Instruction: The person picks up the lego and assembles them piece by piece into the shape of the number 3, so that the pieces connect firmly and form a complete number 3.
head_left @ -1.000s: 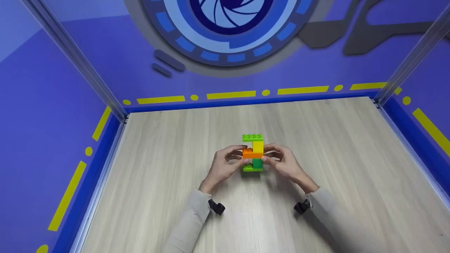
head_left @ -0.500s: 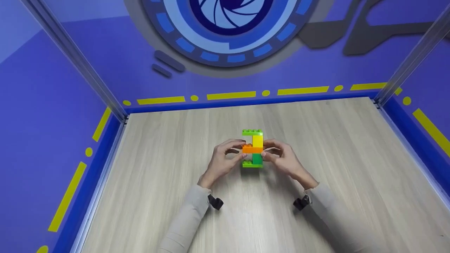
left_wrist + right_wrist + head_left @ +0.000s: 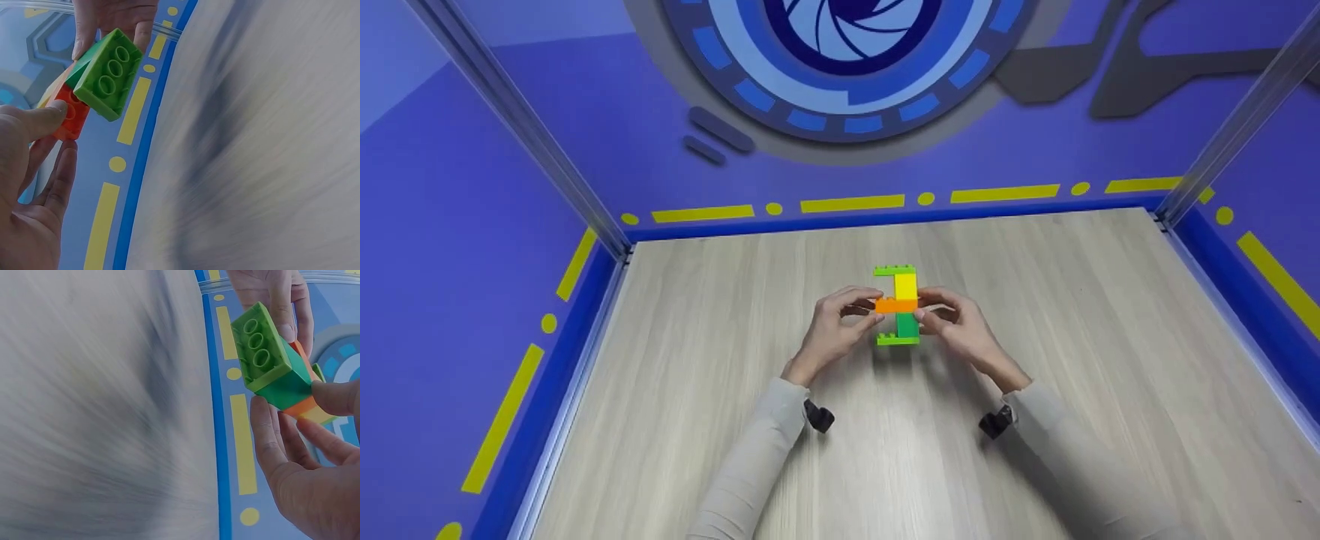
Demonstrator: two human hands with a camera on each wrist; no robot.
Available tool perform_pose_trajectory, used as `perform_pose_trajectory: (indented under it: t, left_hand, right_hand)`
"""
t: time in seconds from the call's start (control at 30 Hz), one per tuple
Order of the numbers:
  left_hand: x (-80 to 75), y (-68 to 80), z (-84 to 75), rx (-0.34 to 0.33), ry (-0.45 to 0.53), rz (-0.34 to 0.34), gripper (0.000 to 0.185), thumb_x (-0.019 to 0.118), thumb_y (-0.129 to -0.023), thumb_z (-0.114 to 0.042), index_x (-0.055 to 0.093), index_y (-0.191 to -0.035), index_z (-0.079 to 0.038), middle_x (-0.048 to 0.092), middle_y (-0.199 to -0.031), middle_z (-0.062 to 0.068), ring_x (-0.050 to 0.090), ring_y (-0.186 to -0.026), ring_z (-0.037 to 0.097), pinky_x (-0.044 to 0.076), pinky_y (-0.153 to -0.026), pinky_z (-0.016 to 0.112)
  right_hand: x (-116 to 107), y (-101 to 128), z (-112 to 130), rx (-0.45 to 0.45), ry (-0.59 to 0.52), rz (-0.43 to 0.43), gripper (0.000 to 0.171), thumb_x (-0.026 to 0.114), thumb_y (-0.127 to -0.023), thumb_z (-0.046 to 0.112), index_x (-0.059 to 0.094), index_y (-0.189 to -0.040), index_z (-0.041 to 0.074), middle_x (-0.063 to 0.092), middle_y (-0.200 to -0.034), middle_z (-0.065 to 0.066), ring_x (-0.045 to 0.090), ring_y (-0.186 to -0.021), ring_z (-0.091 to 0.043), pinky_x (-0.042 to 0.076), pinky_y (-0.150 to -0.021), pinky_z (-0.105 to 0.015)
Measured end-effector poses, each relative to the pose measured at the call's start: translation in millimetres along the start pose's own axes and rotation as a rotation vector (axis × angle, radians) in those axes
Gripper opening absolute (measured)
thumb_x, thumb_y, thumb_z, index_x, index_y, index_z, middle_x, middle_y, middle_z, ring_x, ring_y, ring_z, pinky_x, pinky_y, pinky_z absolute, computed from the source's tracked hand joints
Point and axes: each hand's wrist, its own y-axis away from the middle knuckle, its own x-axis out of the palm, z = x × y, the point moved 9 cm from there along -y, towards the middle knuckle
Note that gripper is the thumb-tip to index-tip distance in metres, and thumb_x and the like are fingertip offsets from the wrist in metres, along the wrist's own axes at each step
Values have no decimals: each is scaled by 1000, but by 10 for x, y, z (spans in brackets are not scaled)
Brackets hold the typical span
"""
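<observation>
A small brick stack point(image 3: 898, 305) is held upright above the wooden table point(image 3: 697, 360) between both hands. From bottom to top it has a light green plate, a dark green brick, an orange plate, a yellow brick and a light green plate. My left hand point(image 3: 840, 322) pinches the orange plate's left end, seen as thumb and fingers point(image 3: 42, 121) on the orange brick point(image 3: 70, 115). My right hand point(image 3: 952, 326) grips the right side at the dark green brick point(image 3: 287, 385). The light green bottom plate point(image 3: 260, 346) shows its hollow underside in both wrist views point(image 3: 109, 73).
Blue walls with yellow dashes point(image 3: 851, 202) close the table on three sides. Metal posts point(image 3: 521, 124) stand at the back corners. Black wrist mounts point(image 3: 819, 417) sit on both sleeves.
Both hands have lifted the brick stack up and slightly away from me; it now hangs clear of the table. The grip looks unchanged.
</observation>
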Motion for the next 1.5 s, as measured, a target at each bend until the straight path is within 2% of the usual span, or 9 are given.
perform_pose_trajectory:
  t: [0.17, 0.33, 0.53, 0.73, 0.9, 1.1, 1.33, 1.5]
  left_hand:
    - [6, -49, 26, -9, 1, -8, 33, 78, -99, -11, 74, -131, -4, 74, -126, 6, 74, -108, 19, 62, -99, 32]
    - [10, -93, 79, -27, 17, -11, 32, 77, -99, -10, 74, -131, -6, 75, -127, 7, 75, -110, 19, 61, -98, 28]
    - [29, -126, 191, -75, 16, -9, 32, 76, -100, -9, 73, -131, -2, 74, -128, 9, 75, -113, 23, 62, -98, 32]
    - [49, -173, 290, -124, 1, -18, 32, 75, -100, -8, 74, -132, -2, 76, -127, 10, 75, -112, 23, 62, -98, 29]
    - [53, -204, 347, -145, -2, -40, 32, 75, -99, -6, 74, -131, -1, 77, -126, 12, 76, -111, 22, 61, -97, 25]
    - [88, -215, 442, -177, 20, -53, 32, 75, -99, -3, 74, -131, -1, 77, -127, 11, 74, -114, 24, 61, -98, 27]
    - [143, -172, 603, -254, 71, -55, 31, 76, -98, -3, 77, -129, -11, 75, -128, 8, 72, -116, 22, 61, -99, 28]
    - [182, -139, 678, -292, 85, -49, 32, 76, -98, -2, 77, -128, -11, 74, -130, 7, 72, -116, 20, 61, -99, 27]
  right_hand:
    - [-21, -38, -24, 10, 0, -20, 45, 66, -107, 16, 58, -149, 1, 60, -138, -22, 70, -115, -33, 65, -91, -32]
    - [-44, -95, -28, 1, 38, -70, 40, 68, -106, 15, 64, -144, 2, 64, -135, -20, 69, -114, -32, 63, -97, -41]
    - [-37, -169, -62, 9, 86, -96, 35, 67, -106, 12, 67, -139, 2, 68, -131, -19, 68, -112, -30, 64, -91, -32]
    - [-41, -229, -157, 47, 73, -120, 35, 67, -106, 10, 67, -139, 0, 69, -128, -21, 70, -108, -26, 63, -96, -45]
    - [-39, -293, -230, 75, 74, -134, 35, 66, -106, 10, 66, -141, 2, 68, -128, -19, 69, -108, -23, 64, -91, -34]
    - [-40, -339, -285, 81, 115, -146, 35, 66, -106, 12, 68, -139, 3, 69, -130, -17, 69, -111, -27, 59, -87, -24]
    - [-34, -341, -374, 120, 147, -138, 35, 66, -106, 13, 69, -139, 5, 69, -132, -16, 68, -114, -30, 58, -90, -30]
    - [-32, -338, -414, 130, 160, -140, 36, 66, -105, 11, 68, -140, 3, 69, -134, -17, 67, -116, -31, 57, -94, -33]
